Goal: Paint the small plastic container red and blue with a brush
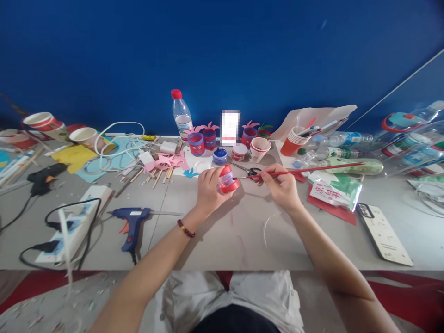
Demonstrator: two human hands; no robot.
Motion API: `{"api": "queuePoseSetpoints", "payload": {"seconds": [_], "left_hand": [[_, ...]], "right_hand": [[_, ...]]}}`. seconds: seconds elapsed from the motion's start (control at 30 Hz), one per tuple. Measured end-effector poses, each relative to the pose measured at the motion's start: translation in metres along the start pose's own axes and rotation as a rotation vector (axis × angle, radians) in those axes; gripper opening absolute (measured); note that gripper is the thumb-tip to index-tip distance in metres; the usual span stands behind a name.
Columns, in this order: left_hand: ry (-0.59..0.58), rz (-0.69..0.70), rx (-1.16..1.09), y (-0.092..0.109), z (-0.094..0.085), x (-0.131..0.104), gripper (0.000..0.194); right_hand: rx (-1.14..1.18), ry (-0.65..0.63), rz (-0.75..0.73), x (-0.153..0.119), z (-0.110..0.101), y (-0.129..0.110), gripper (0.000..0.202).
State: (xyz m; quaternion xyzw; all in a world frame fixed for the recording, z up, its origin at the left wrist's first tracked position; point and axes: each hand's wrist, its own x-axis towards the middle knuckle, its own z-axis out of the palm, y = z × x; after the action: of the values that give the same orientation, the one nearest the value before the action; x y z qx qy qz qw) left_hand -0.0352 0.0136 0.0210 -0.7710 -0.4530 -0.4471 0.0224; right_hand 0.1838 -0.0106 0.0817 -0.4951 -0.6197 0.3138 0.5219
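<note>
Head cam: left hand (209, 187) gripping small red-and-purple round plastic cup (228, 180) at its 3 o'clock; right hand (282, 187) pinching long thin red-handled paintbrush (329, 167), tip at cup's 3 o'clock. Painting step, looks like; next stroke wants steady cup, light touch tbh.

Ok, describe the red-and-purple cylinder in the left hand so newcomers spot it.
At the grey table below the blue wall, find the left hand with the dark beaded bracelet. It holds the red, purple-banded cylinder. Red-and-purple cups behind carry pink paper leaves; this one shows none.
</note>
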Motion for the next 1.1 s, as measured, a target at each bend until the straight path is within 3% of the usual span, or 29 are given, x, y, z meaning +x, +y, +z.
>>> {"api": "queuePoseSetpoints", "payload": {"seconds": [0.17, 0.3, 0.93, 1.1], "left_hand": [[0.045, 0.039, 0.013, 0.000, 0.003, -0.001, 0.069], [0.041, 0.048, 0.023, 0.001, 0.004, -0.001, 0.069], [-0.014, 0.007, 0.000, 0.000, -0.001, 0.000, 0.071], [0.017, 0.033, 0.005, 0.000, 0.002, -0.001, 0.070]], "right_hand": [[0.040, -0.108, -0.004, -0.007, 0.011, 0.001, 0.025], [0.014, -0.120, -0.024, -0.008, 0.017, 0.001, 0.023], [-0.015, 0.097, 0.008, -0.001, 0.003, -0.001, 0.028], [0.022, -0.026, -0.041, -0.010, 0.010, 0.004, 0.023]]}}
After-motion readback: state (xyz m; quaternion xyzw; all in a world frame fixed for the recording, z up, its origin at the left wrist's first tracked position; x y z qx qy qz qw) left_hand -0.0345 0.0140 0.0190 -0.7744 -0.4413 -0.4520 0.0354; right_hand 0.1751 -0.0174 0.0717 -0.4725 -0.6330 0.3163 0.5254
